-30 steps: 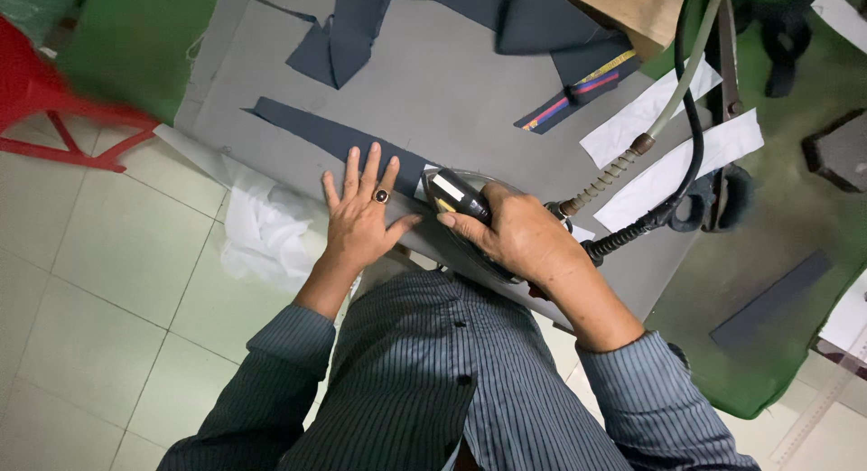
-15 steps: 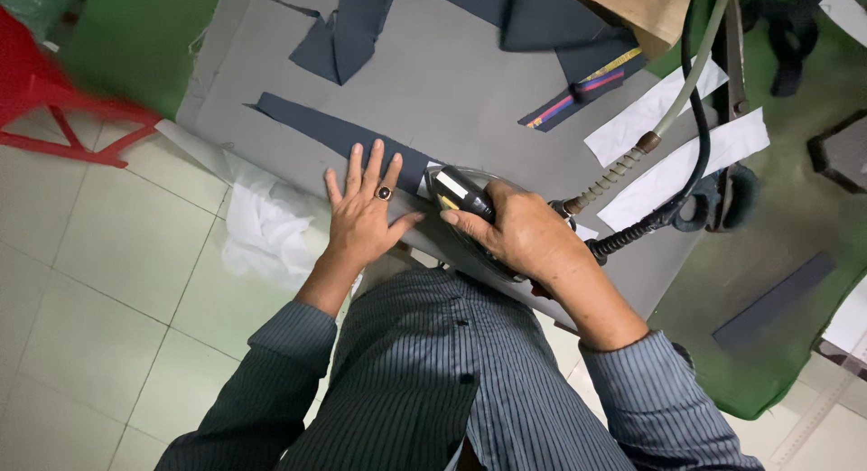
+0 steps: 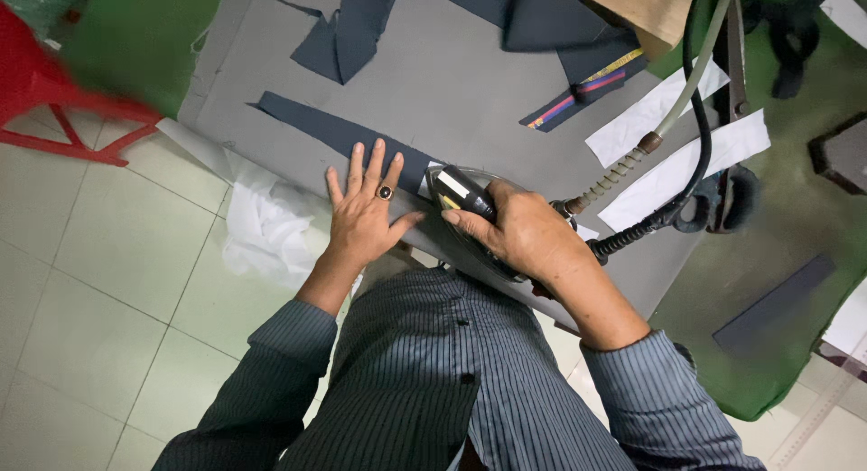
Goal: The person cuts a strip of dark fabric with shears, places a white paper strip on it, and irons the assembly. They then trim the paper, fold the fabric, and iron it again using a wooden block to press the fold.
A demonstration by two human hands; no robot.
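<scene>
My left hand lies flat with fingers spread on a long dark blue fabric strip, which lies on the grey pressing table. A ring sits on one finger. My right hand grips the handle of a steam iron, whose nose points at the strip just right of my left thumb. A hose and a dark cable run from the iron's rear up to the top right.
More dark fabric pieces and a striped tape lie at the table's far side. White paper strips sit to the right. White cloth hangs off the table's left edge. A red stool stands on the tiled floor.
The hands and iron stay in nearly the same place on the strip; the iron has edged slightly toward my left hand.
</scene>
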